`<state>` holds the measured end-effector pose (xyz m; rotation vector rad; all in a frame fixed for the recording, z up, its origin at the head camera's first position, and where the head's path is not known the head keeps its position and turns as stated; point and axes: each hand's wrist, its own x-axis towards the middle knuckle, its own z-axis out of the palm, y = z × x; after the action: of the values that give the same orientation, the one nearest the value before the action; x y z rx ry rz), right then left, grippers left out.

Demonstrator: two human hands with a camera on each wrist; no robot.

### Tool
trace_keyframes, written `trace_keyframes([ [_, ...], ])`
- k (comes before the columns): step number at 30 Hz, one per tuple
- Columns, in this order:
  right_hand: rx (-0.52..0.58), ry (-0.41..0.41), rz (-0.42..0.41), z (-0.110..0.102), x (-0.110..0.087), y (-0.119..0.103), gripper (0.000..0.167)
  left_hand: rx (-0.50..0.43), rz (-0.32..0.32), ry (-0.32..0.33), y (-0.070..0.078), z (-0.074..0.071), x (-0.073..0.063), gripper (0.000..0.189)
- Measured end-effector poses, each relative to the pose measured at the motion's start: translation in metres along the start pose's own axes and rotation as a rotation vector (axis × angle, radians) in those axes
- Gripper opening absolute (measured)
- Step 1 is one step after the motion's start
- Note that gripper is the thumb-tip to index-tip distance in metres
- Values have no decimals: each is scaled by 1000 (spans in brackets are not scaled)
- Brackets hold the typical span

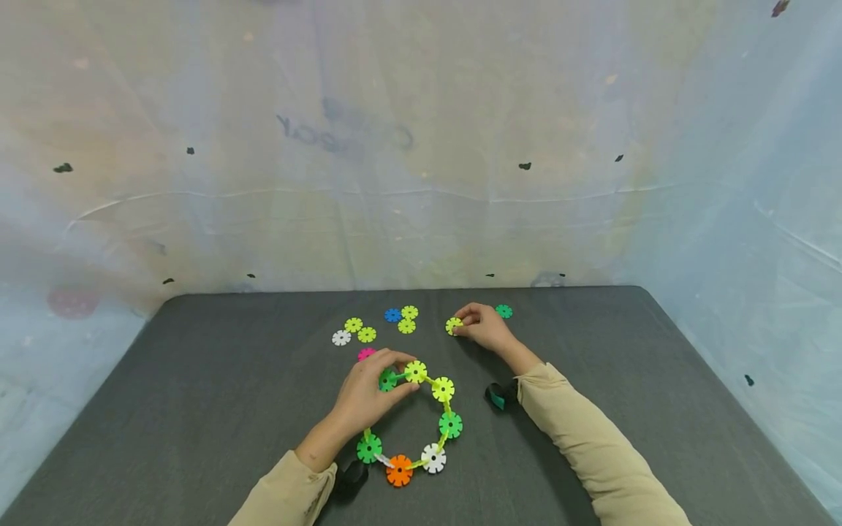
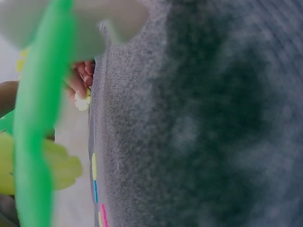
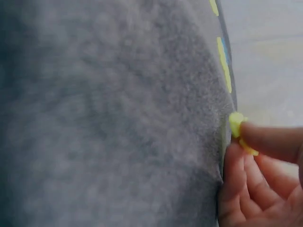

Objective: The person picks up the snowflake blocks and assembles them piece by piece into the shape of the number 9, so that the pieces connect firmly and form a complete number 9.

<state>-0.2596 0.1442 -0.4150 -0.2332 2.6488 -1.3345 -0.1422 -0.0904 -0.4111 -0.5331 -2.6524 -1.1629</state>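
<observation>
My left hand (image 1: 368, 387) grips a ring of linked notched plastic discs by its upper left part, near a green disc (image 1: 387, 379) and a yellow disc (image 1: 416, 371). Down the ring's right side and bottom run more yellow, green, white and orange discs (image 1: 399, 471). Further back on the table, my right hand (image 1: 485, 329) pinches a loose yellow disc (image 1: 454, 326) between thumb and fingers; the right wrist view shows this yellow disc (image 3: 236, 124) at the fingertips. In the left wrist view a blurred green disc (image 2: 40, 113) fills the near left side.
Loose discs lie along the back of the grey table (image 1: 263, 380): a white one (image 1: 341, 337), a blue one (image 1: 392, 315), several yellow ones (image 1: 366, 334), a pink one (image 1: 366, 353) behind the left hand, and a green one (image 1: 503, 311) beyond the right hand. Pale sheeting (image 1: 421, 146) hangs behind.
</observation>
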Motion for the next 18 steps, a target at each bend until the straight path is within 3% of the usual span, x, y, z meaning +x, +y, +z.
trace_keyframes([
  [11, 175, -261, -288, -2, -24, -3, 20, 5, -9, 29, -1, -1, 0, 34],
  [18, 232, -334, -365, 1, -30, -1, 17, 19, -17, 30, -2, -1, 0, 34],
])
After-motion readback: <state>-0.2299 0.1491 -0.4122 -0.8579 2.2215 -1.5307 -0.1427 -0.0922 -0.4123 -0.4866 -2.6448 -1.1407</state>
